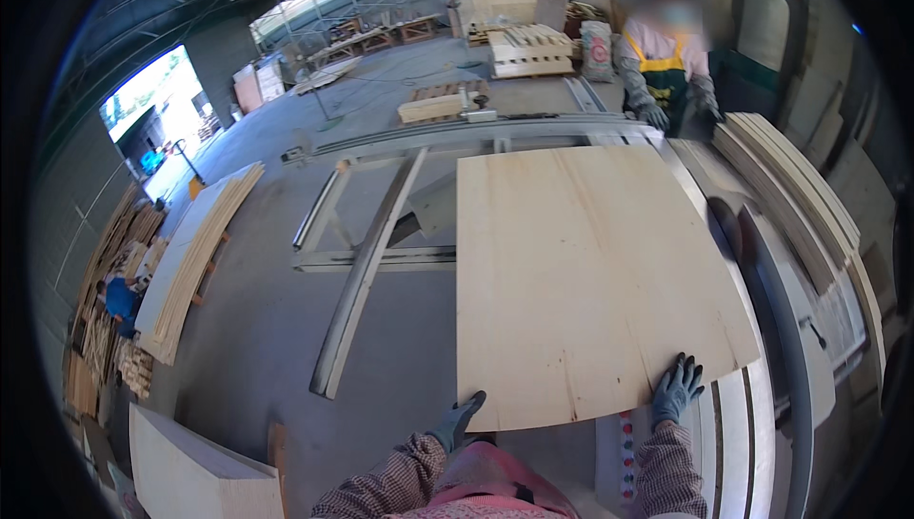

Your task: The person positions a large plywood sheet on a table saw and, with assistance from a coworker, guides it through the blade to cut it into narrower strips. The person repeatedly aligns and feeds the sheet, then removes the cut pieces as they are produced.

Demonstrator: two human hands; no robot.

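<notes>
Board (595,271): in the head view, positioned flat before the wearer, its right side over the slotted table (731,433). Left hand (457,422): gloved, at the near left corner; whether its fingers close beneath the edge cannot be told. Right hand (676,390): gloved, on the near edge toward the right corner, fingers slightly spread on the top face. Metal bar (369,271): left of the board, apart from it. Co-worker (666,71): beyond the far right corner, beside stacked planks (785,195).

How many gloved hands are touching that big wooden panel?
2: the left hand at the near left corner of the panel, the right hand on its near edge, further right.
</notes>
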